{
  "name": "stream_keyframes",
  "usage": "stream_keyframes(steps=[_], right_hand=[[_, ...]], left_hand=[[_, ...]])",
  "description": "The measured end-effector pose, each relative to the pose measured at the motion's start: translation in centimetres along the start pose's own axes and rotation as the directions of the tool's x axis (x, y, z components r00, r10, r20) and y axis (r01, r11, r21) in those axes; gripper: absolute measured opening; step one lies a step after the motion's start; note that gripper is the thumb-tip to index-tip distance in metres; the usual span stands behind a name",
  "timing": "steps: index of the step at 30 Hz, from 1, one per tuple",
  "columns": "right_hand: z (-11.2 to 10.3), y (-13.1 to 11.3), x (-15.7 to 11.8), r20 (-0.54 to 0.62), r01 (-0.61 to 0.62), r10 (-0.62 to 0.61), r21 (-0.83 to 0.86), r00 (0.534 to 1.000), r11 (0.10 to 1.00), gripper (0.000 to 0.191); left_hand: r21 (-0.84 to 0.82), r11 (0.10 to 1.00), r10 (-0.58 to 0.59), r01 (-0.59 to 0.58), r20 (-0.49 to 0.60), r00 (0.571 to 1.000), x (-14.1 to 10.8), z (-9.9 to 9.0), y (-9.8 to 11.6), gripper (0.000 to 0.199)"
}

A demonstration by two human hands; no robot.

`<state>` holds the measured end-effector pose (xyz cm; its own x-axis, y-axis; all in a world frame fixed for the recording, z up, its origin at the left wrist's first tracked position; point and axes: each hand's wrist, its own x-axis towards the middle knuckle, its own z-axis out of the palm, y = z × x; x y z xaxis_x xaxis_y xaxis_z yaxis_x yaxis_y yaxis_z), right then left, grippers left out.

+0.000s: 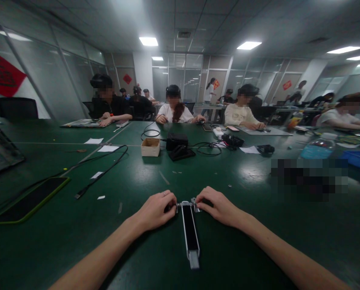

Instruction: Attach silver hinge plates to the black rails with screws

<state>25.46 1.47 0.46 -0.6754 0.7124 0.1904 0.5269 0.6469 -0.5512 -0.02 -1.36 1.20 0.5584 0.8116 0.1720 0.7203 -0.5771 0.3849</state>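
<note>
A long narrow device (pixel 190 229) with a black top and a silver-white frame lies on the green table in front of me. A grey tab (pixel 194 259) sticks out of its near end, and small shiny metal parts (pixel 197 205) show at both sides of its far end. My left hand (pixel 158 209), with a ring on one finger, is closed with its fingertips at the metal on the left side. Opposite it, my right hand (pixel 217 205) pinches the metal part on the right side. Both sets of fingertips partly hide these parts, whose exact kind I cannot tell.
Ahead stand a small open cardboard box (pixel 150 148) and a black box-shaped device (pixel 176 141). A black cable (pixel 103 177) and a green-edged black mat (pixel 31 200) lie left. A large bottle (pixel 318 148) and blue tray (pixel 359 158) are right. Several people sit across the table.
</note>
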Motion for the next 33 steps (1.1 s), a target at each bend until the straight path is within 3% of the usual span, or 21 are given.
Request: stream_keyframes(steps=[7,33], right_hand=[[0.14,-0.19,0.09,-0.033,0.046,-0.047,-0.03,0.998,0.998,0.009],[-0.46,-0.78,-0.14,-0.05,0.035,-0.041,-0.102,0.998,0.994,0.022]], left_hand=[[0.003,1.0,0.013,-0.012,-0.013,1.0,-0.05,0.29,-0.23,0.008],[-0.023,1.0,0.013,-0.014,-0.029,0.999,0.05,0.32,-0.26,0.008]])
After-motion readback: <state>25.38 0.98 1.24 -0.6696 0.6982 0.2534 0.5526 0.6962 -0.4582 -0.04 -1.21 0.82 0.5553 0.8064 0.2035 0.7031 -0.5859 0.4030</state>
